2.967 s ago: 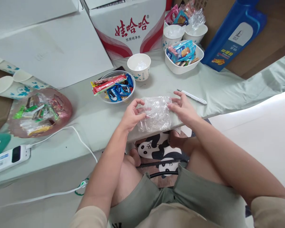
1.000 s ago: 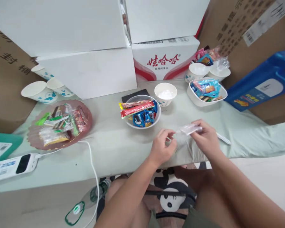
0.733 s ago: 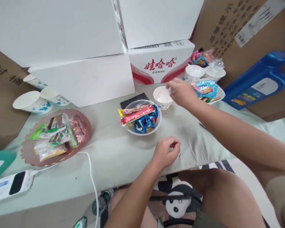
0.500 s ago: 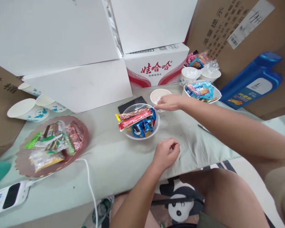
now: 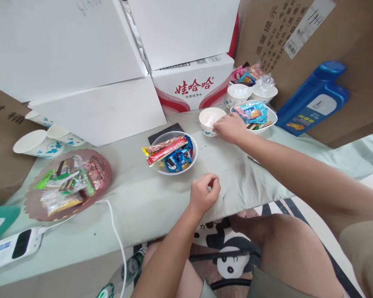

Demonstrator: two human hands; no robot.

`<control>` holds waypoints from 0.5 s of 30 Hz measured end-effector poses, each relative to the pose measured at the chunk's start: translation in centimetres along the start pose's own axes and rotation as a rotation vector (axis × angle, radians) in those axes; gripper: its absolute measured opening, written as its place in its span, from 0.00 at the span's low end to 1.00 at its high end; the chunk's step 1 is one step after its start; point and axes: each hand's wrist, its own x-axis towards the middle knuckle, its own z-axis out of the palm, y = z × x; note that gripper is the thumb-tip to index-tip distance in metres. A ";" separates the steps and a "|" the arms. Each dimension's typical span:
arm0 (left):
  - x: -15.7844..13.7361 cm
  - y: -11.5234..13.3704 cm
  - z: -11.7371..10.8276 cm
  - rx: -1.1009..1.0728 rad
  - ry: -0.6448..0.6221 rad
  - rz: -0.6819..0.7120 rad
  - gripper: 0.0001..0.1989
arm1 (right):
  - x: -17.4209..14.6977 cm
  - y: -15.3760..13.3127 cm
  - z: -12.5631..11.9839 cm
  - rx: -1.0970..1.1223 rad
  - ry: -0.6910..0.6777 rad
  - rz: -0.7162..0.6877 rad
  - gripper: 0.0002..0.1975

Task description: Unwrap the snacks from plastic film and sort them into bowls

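Left hand (image 5: 204, 193) curls loosely near the table's (image 5: 161, 207) front edge, palm hidden; toward the back edge, a paper cup (image 5: 207, 121) stands partly behind the right hand (image 5: 231, 127), whose grip cannot be told; its forearm (image 5: 286, 169) partly covers a thin tool (image 5: 253, 159).

The right hand (image 5: 231, 128) overlaps the right side of a paper cup (image 5: 207, 130), hiding its fingertips and anything they hold. The curled left hand (image 5: 204, 192) hides its own palm. The right forearm (image 5: 286, 169) covers most of a slim object (image 5: 253, 159); a bowl (image 5: 191, 165) covers part of a black flat item (image 5: 157, 135). The left edge crops a green container (image 5: 1, 221) and a white device (image 5: 1, 249); the bottom edge, a bottle (image 5: 133, 267). Dark specks (image 5: 224, 195) are too small to identify.
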 end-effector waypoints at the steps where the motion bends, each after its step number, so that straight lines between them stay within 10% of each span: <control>1: 0.0 0.1 -0.4 0.043 0.063 0.045 0.08 | -0.4 0.5 0.1 0.003 0.076 0.056 0.19; 8: -0.9 -0.2 -5.4 0.183 0.505 0.233 0.08 | -6.8 -3.8 0.3 0.385 0.403 -0.100 0.19; 15: -1.4 -3.0 -10.2 -0.198 0.806 -0.461 0.01 | -11.3 -13.0 0.0 0.636 0.481 -0.294 0.10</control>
